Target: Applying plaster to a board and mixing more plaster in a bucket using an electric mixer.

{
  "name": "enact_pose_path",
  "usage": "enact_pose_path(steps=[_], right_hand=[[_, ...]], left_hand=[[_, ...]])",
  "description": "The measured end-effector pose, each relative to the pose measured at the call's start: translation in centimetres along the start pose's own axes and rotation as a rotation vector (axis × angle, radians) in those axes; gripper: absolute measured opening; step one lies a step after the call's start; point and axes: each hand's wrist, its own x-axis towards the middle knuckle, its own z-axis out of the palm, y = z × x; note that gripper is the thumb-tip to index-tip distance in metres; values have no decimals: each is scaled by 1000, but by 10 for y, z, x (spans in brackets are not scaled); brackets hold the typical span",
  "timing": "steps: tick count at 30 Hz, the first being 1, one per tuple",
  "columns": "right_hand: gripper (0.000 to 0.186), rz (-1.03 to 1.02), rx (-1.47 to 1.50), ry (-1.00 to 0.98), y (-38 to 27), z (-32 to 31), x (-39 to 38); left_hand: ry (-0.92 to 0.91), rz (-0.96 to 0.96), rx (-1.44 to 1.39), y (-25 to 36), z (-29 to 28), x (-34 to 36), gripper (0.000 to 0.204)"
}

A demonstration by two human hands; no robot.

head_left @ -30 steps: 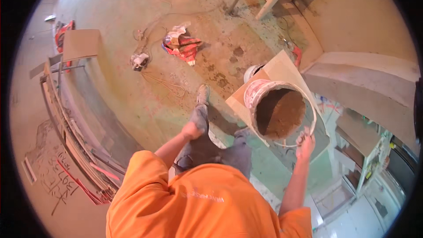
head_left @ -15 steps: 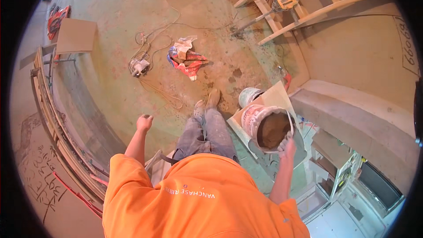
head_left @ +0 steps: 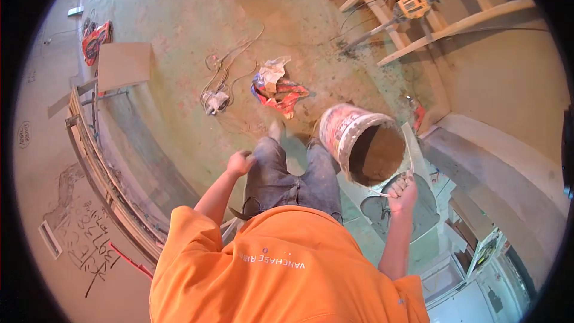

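Note:
My right hand (head_left: 402,192) is closed round the thin pale handle (head_left: 410,154) of a large bucket. The white-and-red bucket (head_left: 342,134), smeared with dried mortar, hangs tilted beside my right leg with its mouth toward me. Inside lies a brown mortar-like mix (head_left: 382,154), partly in shadow. Close to my left thigh, my left hand (head_left: 241,162) has its fingers curled in, and nothing shows in it. Below the bucket is a grey, mortar-smeared patch (head_left: 412,200), partly covered by my right hand and forearm.
A torn red-and-blue bag (head_left: 278,91) lies on the floor ahead, beside a corded power tool (head_left: 215,101). A wooden frame (head_left: 439,33) with a yellow mixer (head_left: 414,3) stands at far right. Long boards (head_left: 110,179) line the left; a ledge (head_left: 478,140) runs along the right.
The bucket has come up off the board and swung left and forward, now covering the smaller bucket behind it. My left hand has moved right, toward my thigh. The whole view has shifted.

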Motion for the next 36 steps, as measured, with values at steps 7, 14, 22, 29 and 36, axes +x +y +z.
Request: enact_pose_path(steps=[7,14,22,29,36], right_hand=[[27,-86,-23,192,89,64,178],[18,-150,-44,217,165,75,347],[18,-491,-620,823,187,-77,366],[28,96,-1348,512,303,-160,279],[24,-4,-1326,296,335,-41,275]], left_hand=[[-152,45,332,19,-5,143,55],[4,312,610,28,63,384,83],[162,446,1142,-20,137,576,84],[-465,536,1056,49,70,590,50],[-525,477,724,27,24,475,33]])
